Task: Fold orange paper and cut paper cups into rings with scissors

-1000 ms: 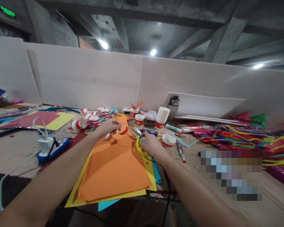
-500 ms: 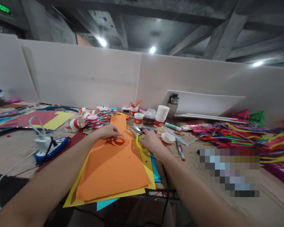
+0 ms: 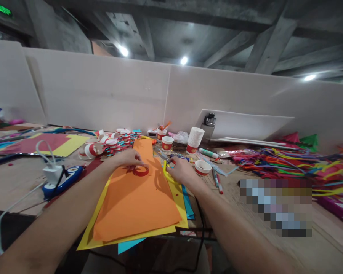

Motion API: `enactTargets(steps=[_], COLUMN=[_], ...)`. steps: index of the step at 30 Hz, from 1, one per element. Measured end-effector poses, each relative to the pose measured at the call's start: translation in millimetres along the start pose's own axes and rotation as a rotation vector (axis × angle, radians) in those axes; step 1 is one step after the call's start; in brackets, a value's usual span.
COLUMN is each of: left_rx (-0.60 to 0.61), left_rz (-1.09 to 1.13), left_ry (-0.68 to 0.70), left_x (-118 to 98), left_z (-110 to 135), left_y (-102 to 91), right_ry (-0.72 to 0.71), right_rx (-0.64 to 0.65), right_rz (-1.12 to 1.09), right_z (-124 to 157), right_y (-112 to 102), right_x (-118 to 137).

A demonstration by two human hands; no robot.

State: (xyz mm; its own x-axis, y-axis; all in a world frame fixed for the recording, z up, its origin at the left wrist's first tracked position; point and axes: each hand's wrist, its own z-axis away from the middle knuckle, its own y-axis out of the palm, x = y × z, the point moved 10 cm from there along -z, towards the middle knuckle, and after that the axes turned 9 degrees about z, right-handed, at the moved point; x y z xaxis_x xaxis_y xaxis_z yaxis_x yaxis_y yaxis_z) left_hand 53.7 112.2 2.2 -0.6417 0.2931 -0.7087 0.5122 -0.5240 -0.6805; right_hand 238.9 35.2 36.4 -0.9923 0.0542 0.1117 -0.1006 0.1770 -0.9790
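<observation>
My left hand [image 3: 130, 157] pinches a thin red ring [image 3: 141, 172], which looks like a band cut from a paper cup, just above a sheet of orange paper [image 3: 137, 205]. In my right hand [image 3: 182, 169] is a pair of scissors [image 3: 161, 154], with blades pointing up and left, apart from the ring. A yellow curved part [image 3: 166, 176] shows under that hand; whether it belongs to the scissors I cannot tell. Yellow paper [image 3: 180, 196] and blue paper [image 3: 188, 205] lie beneath the orange sheet.
Cut cup rings [image 3: 92, 150] lie at the left. Behind stand a paper cup [image 3: 167, 143], a cup stack [image 3: 194, 140] and a bottle [image 3: 208, 127]. A cut cup bottom [image 3: 202, 167] and markers [image 3: 216, 179] lie right. A blue power strip [image 3: 63, 182] sits left; colourful pipe cleaners [image 3: 277, 161] cover the far right.
My left hand has shifted slightly left, and the red ring has moved a little left and down with it. My right hand stays nearly in place with the scissors.
</observation>
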Motion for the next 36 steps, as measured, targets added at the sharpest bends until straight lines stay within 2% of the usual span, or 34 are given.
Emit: enactTargets(steps=[3, 8, 14, 16, 19, 22, 26, 28, 32, 34, 36], left_rx=[0.013, -0.052, -0.004, 0.023, 0.044, 0.029, 0.020, 0.026, 0.022, -0.019, -0.135], left_rz=[-0.036, -0.084, -0.060, -0.071, -0.088, -0.092, -0.110, -0.119, -0.139, -0.171, -0.181], left_ry=[-0.022, -0.078, -0.082, -0.075, -0.073, -0.087, -0.089, -0.088, -0.095, -0.051, 0.037], left_x=[6, 15, 20, 21, 22, 21, 17, 15, 10, -1, -23], left_z=[-2, -5, -7, -7, -7, -7, -6, -5, -1, 1, 5], left_y=[3.0, -2.5, 1.4, 3.6, 5.5, 5.7, 7.3, 7.2, 2.8, -0.3, -5.5], right_ry=[-0.015, -0.019, -0.042, -0.109, -0.193, -0.160, -0.142, -0.185, -0.317, -0.377, -0.430], right_rx=[0.022, 0.011, 0.062, 0.048, 0.093, 0.125, -0.002, -0.036, 0.004, 0.015, 0.030], right_rz=[-0.011, -0.113, -0.209, -0.190, -0.039, 0.082, 0.041, -0.022, -0.072, -0.044, -0.019], right_z=[3, 2, -1, -1, -3, -8, -7, 2, 36, 60, 87], right_y=[5, 5, 6, 3, 6, 8, -15, -27, -41, -45, -45], right_x=[4, 6, 15, 26, 38, 31, 20, 20, 22, 19, 14])
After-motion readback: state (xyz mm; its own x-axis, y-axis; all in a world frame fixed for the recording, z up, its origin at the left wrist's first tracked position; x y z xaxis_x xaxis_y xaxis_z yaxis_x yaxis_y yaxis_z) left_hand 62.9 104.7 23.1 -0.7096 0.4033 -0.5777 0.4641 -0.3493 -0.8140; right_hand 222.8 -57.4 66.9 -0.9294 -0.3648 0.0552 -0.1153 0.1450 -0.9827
